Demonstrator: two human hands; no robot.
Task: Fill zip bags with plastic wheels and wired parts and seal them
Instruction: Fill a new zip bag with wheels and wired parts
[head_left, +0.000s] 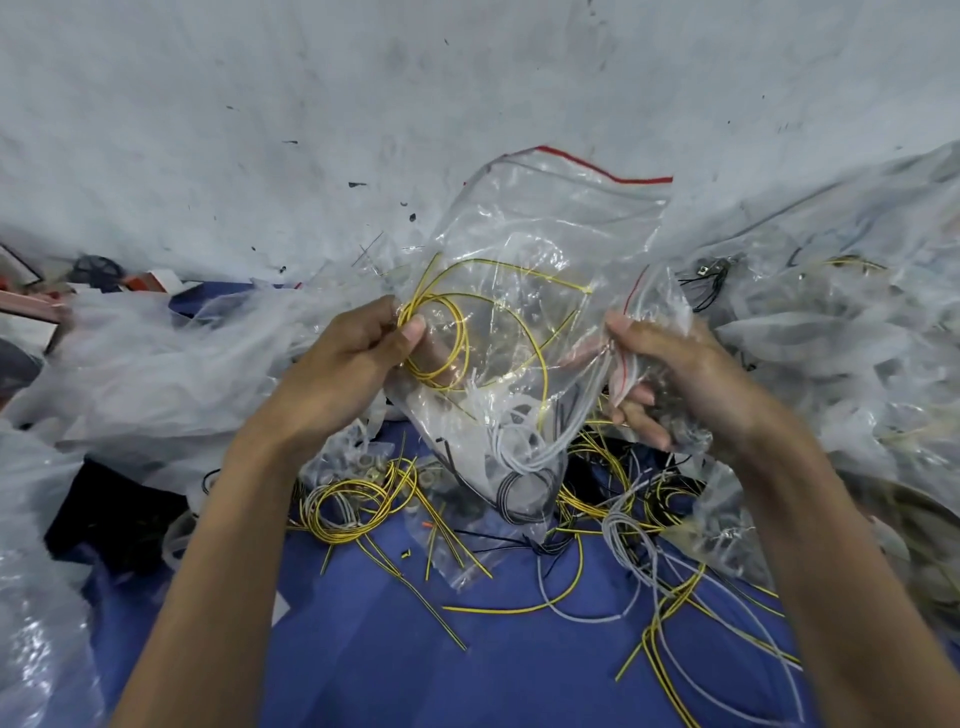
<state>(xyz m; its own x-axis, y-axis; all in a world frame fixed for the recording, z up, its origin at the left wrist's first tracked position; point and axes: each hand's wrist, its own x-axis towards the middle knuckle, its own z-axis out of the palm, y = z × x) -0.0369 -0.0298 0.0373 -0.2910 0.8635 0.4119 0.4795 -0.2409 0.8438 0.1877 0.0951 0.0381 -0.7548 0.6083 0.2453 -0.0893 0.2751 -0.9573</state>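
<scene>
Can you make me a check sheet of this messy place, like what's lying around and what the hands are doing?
Surface: blue cloth, mostly covered.
Job's things: clear zip bag with a red strip, held up, top looks unsealed; yellow wire coil and grey wires inside.
Clutter: plastic bag heaps left and right.
Hands: left hand pinches the bag at the coil; right hand grips its right edge.
Cables: loose wires, yellow and grey, spread over the cloth.
Surroundings: stained grey wall; orange-and-white boxes far left.
</scene>
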